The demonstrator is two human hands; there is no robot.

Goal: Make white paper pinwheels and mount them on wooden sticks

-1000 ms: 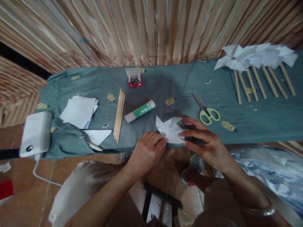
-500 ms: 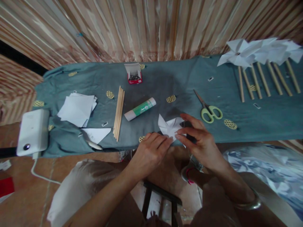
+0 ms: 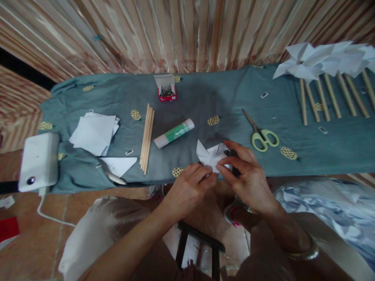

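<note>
In the head view, at lower centre of the frame, pinched between left hand [image 3: 190, 188] and right hand [image 3: 249, 176]: a folded white paper pinwheel [image 3: 210, 154], lying at the near edge of the teal patterned tablecloth [image 3: 205, 97], fingertips of both hands clenched on its lower flaps. Just up and left of it, a green-and-white glue stick [image 3: 174, 133] and a bundle of thin wooden sticks [image 3: 147, 137]; to the right, green-handled scissors [image 3: 261, 135]. At upper right, a row of finished white paper pinwheels [image 3: 322, 62].

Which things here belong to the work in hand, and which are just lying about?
In hand: paper pinwheel, pinched between left hand and right hand.
Lying about: glue stick, scissors, loose wooden sticks, paper squares, small red box, finished pinwheels at far right.
</note>
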